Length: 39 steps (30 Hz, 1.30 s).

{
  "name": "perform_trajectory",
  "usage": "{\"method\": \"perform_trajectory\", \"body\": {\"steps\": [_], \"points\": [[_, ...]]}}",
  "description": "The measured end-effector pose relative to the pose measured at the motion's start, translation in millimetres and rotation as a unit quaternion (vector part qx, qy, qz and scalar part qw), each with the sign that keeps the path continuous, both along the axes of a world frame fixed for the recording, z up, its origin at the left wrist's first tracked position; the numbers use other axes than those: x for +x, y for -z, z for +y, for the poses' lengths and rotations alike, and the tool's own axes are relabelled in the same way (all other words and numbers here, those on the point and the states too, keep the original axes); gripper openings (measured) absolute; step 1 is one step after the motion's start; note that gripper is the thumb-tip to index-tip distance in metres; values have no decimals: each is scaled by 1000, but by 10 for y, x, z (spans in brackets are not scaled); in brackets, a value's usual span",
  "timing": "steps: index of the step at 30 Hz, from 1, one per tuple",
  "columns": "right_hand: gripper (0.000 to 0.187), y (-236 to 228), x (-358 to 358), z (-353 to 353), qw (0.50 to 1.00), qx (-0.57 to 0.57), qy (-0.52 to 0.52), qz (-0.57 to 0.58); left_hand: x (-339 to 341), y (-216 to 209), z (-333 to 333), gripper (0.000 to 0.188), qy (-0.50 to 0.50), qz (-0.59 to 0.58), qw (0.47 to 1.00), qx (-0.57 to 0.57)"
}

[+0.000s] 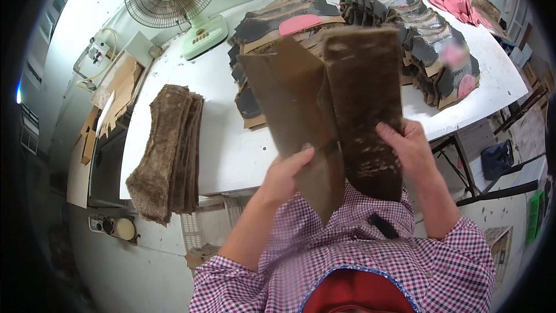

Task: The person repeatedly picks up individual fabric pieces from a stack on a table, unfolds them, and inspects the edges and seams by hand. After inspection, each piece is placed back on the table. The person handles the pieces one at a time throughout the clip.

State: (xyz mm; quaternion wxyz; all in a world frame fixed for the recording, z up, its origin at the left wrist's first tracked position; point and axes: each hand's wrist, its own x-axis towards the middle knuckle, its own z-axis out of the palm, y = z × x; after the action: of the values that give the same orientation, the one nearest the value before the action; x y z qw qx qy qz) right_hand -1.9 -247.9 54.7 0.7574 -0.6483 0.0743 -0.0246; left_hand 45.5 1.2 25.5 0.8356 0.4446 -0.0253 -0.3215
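Observation:
My left hand point(289, 168) is closed on a smooth brown panel point(289, 98), its thumb lying across the near face. The panel's surface shows two shades, with a pointed lower end; whether it is card or a hide's back I cannot tell. In my right hand point(411, 148) is a dark brown fur piece point(365, 93), long, with a rounded lower end and slightly smeared by motion. Both pieces are held upright side by side above the table's front edge, their edges meeting or nearly so. Most of my fingers are hidden behind them.
To the left, a stack of brown fur pieces point(165, 156) overhangs the white table's point(226, 162) front edge. Behind my hands lie layered piles of dark grey and tan pieces point(278, 17), with pink pieces point(298, 24) on top. A fan point(202, 37) stands at the back left; pink cloth point(457, 4) lies far right.

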Motion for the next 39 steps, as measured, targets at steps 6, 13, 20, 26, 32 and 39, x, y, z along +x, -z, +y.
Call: {"method": "perform_trajectory", "body": {"steps": [6,13,20,26,32,39], "points": [[23,349,106,-1,990,-134,30,-18,-201,149,123,45,-33,98,992,-70],[27,762,150,450,995,45,-75,55,-442,138,-99,59,-43,100,990,-93],[23,653,277,202,938,-340,28,-57,-381,143,-6,55,-33,107,985,-134],[21,51,-195,478,835,-466,69,-284,-408,251,-67,53,-23,100,983,-151],[18,60,-206,560,893,-377,54,-240,-497,234,-104,54,-19,11,992,-121],[18,60,-203,492,892,-367,55,-260,-565,190,-89,55,-18,0,995,-101]]}}
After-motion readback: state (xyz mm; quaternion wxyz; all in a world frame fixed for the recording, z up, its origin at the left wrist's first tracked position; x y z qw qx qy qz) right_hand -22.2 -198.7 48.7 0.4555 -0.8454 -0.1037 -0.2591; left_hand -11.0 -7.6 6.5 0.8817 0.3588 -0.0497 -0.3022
